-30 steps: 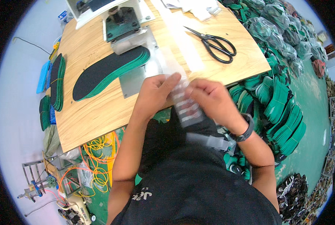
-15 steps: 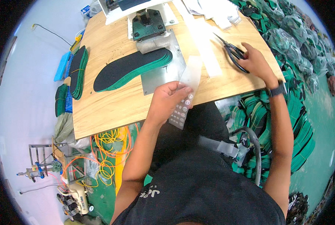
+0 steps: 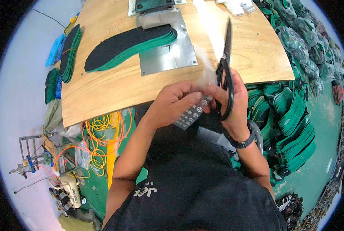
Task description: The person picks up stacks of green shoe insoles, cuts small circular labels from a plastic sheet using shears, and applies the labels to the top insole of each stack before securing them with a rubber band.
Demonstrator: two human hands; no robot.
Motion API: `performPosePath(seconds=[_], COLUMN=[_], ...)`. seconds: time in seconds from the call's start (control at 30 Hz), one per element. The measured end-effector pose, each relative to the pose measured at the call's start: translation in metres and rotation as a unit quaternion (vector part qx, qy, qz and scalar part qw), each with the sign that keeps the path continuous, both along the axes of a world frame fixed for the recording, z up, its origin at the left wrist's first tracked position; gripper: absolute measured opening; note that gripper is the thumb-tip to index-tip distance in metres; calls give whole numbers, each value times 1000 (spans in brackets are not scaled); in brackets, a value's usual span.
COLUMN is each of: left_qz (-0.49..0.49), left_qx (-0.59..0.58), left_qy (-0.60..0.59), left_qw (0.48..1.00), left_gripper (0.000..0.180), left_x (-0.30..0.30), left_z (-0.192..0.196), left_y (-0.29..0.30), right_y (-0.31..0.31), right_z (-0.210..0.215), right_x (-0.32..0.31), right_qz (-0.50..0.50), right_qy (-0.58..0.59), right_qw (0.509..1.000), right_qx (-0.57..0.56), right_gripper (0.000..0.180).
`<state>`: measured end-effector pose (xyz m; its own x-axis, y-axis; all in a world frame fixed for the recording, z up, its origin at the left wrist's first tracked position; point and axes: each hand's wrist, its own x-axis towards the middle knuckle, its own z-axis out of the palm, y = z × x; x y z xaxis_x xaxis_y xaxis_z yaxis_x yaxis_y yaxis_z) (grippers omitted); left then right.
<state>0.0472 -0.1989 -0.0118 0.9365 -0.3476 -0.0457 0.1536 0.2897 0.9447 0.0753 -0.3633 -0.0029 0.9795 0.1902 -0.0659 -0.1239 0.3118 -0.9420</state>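
My left hand [image 3: 166, 104] pinches a clear film strip [image 3: 192, 116] printed with rows of small white round marks, close to my lap at the table's near edge. The strip's upper part is blurred and stands up between my hands. In my right hand [image 3: 239, 109] are black-handled scissors [image 3: 228, 42], their blades pointing up and away from me. My right fingertips meet the strip beside my left fingers. Beyond my hands, a stack of black insoles with green edges [image 3: 122, 48] lies partly on a metal plate [image 3: 168, 63].
A machine's dark block [image 3: 154, 4] stands over the plate at the far side. Bundled insoles [image 3: 70, 54] lie at the table's left edge. Green insole piles [image 3: 291, 123] and plastic bags [image 3: 295, 46] fill the right. Yellow and orange hoses [image 3: 98, 142] coil on the floor.
My right hand has lifted the scissors from the table's right side and brought them to the strip, turning the blades upward. The view has shifted, so the table appears higher.
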Motion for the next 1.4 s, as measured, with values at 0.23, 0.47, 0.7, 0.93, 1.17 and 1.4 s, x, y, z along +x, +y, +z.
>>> performPosePath(seconds=[0.23, 0.47, 0.7, 0.93, 1.17, 1.4], left_qz=[81, 153, 128, 116, 104, 171], left_qx=[22, -48, 2, 35, 73, 272], left_qy=[69, 73, 87, 101, 127, -165], left_qw=[994, 984, 988, 988, 984, 933], left_gripper=[21, 19, 16, 14, 11, 8], left_x=[-16, -18, -14, -13, -15, -15], left_z=[-3, -3, 0, -2, -2, 2], left_y=[16, 20, 6, -8, -10, 4], right_y=[4, -76, -83, -89, -91, -104], right_z=[15, -8, -3, -7, -12, 5], right_x=[9, -22, -10, -7, -16, -6], right_qz=[62, 305, 396, 416, 373, 113], right_qy=[-47, 45, 22, -7, -14, -190], right_qw=[994, 942, 893, 882, 893, 905], right_qx=[-70, -131, -215, -222, -253, -364], right_gripper=[43, 105, 104, 102, 78, 56])
